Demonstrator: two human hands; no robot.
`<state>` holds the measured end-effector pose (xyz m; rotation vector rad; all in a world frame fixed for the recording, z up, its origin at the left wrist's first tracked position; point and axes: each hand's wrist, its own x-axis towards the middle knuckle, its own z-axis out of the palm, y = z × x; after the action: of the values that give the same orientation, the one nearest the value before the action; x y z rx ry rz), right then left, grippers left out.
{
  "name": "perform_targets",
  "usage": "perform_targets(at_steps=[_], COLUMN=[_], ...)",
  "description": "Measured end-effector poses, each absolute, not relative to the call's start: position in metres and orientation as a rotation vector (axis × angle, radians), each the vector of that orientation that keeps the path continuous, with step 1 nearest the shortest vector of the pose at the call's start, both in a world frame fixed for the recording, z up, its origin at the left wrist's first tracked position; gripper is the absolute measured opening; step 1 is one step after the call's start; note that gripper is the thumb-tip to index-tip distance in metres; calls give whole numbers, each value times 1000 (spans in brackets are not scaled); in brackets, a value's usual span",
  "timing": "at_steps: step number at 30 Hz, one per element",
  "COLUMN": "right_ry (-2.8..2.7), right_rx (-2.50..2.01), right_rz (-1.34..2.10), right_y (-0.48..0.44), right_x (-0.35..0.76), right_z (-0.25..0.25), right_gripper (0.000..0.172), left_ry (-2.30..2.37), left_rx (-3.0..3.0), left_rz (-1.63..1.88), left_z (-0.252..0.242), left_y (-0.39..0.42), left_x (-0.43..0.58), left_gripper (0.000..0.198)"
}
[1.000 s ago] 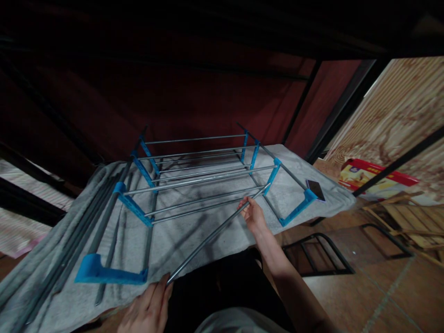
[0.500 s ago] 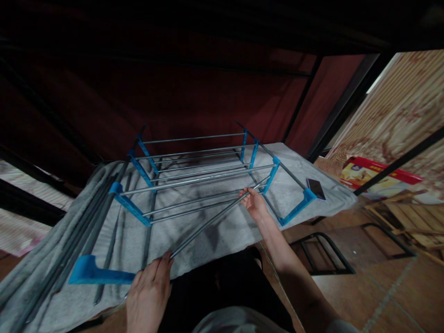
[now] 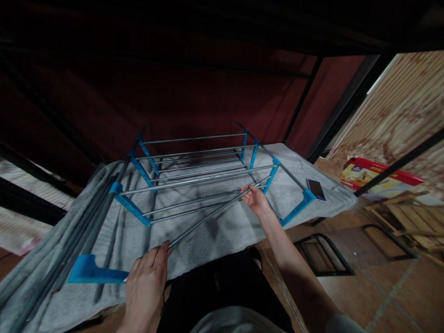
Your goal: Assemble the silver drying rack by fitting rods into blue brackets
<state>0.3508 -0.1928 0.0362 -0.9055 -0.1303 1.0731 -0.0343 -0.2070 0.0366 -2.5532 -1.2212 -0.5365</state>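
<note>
My left hand (image 3: 147, 277) is closed around the near-left end of a thin grey metal rod (image 3: 208, 219), which slants up to the right. Just beyond my left fingers, the rod's tip meets the end of a blue plastic bracket (image 3: 99, 276) at the front left. Farther along, my right hand (image 3: 255, 199) pinches the same rod near its other end. Behind both hands stands a partly assembled rack (image 3: 194, 180) of grey bars joined by blue brackets. At its front right, another blue bracket (image 3: 299, 208) has no crossbar in it.
A grey cloth (image 3: 222, 240) covers the table under the rack. Several loose grey tubes (image 3: 74, 236) lie along its left side. A phone (image 3: 315, 189) rests at the right. Beyond are a red and yellow box (image 3: 378, 178), a wooden folding piece (image 3: 412, 222) and black metal frames (image 3: 326, 254).
My left hand has shifted slightly left and up, bringing the rod's near tip to the front-left bracket's end. My right hand has barely moved.
</note>
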Motion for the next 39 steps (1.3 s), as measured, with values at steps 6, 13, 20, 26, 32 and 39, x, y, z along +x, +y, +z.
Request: perform_targets(at_steps=[6,13,20,26,32,39], right_ry=[-96,-96,-126,-139,-132,-181], right_rx=[-903,-918,-916,-915,-929,-923], right_rz=[1130,1157,1172,1186,1180,1170], right_y=[-192,-193,-191,-189,-189,-187], right_x=[353,357,359,360,363,366], right_z=[39,36,36,33,34,37], right_gripper=[20,14,17,15,15,10], left_ry=[-1216,-1232,-1289,-1289,-1288,-1298], left_rx=[-2533,-2500,-2477,-2487,-2486,-2496], left_rz=[-499,-442,-407,-413,-415,-424], left_z=[37,37,37,32,34,38], left_y=[-199,-188,-184,-180,-176,-170], left_x=[-34,-32,-28,-30,-26,-25], left_gripper=[34,34,34,35,36,36])
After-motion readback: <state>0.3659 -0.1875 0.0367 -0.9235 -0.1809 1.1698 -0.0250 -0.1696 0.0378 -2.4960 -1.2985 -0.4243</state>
